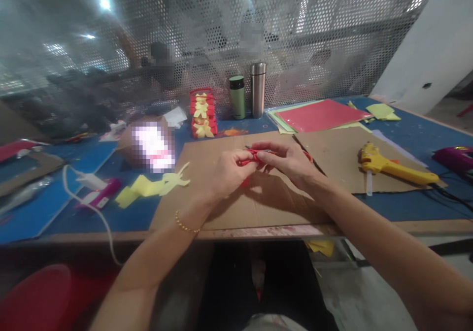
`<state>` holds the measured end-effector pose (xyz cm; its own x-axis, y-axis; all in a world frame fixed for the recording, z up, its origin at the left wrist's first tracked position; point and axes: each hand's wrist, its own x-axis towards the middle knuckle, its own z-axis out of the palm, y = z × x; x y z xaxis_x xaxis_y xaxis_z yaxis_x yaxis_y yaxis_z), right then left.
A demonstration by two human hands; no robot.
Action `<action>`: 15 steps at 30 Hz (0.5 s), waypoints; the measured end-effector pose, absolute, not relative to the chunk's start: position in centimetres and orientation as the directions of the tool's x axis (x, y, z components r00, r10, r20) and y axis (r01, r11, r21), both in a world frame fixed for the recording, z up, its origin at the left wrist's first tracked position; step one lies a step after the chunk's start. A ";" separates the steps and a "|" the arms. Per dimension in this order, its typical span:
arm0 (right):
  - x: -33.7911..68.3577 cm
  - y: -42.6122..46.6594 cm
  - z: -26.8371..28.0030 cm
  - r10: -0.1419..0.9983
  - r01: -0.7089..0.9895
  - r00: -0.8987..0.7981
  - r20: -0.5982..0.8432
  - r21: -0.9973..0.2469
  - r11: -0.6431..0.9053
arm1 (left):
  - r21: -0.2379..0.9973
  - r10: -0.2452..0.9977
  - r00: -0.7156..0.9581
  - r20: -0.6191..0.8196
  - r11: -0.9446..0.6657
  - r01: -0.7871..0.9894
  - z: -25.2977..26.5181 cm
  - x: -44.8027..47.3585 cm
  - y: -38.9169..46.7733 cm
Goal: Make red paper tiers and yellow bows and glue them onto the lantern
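Observation:
Over the cardboard sheet (199, 193), my left hand (229, 174) and my right hand (290, 162) meet fingertip to fingertip. Both are closed, pinching a small folded red piece (245, 162), which looks like paper; the fingers cover much of it. A red loop (308, 156) shows behind my right hand, and a thin dark tip pokes out above the fingers; these may be parts of scissors, mostly hidden. Beneath the hands a small red bit (245, 182) lies in shadow on the cardboard. Yellow paper strips (148, 187) lie left of my left hand.
A yellow glue gun (395, 167) rests at the right on more cardboard. Behind stand a green tumbler (237, 98), a steel flask (258, 92) and red pieces with yellow bows (202, 115). Red sheets (321, 115) lie back right. A white cable (99, 217) hangs over the left edge.

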<state>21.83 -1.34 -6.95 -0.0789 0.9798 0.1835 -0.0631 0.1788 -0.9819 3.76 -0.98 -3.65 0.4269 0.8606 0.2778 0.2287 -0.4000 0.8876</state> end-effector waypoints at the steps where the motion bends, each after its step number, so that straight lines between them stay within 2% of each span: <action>1: 21.8 -1.3 -7.1 0.980 -0.048 -0.071 0.185 -0.982 0.182 | 0.878 0.860 0.422 0.287 -0.412 0.242 -3.7 3.8 -0.9; 4: 21.6 -1.1 -7.4 0.981 -0.027 -0.061 0.186 -0.982 0.185 | 0.879 0.871 0.408 0.273 -0.398 0.262 -4.0 3.8 -0.8; 9: 21.9 -1.2 -7.3 0.969 -0.075 -0.058 0.242 -0.969 0.237 | 0.928 0.919 0.352 0.179 -0.276 0.249 -4.4 3.5 -0.4; 12: 22.4 -1.2 -6.9 0.958 -0.120 -0.033 0.286 -0.953 0.280 | 0.939 0.934 0.310 0.177 -0.255 0.230 -4.3 3.3 -0.1; 15: 22.7 -1.1 -6.6 0.963 -0.132 -0.023 0.268 -0.956 0.263 | 0.949 0.938 0.301 0.173 -0.240 0.204 -4.1 3.3 0.0</action>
<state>22.67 -1.12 -6.61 -0.0229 0.9630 0.2685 -0.1325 0.2633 -0.9556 3.27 -0.04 -4.10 0.3013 0.9377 0.1727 0.2041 -0.2404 0.9490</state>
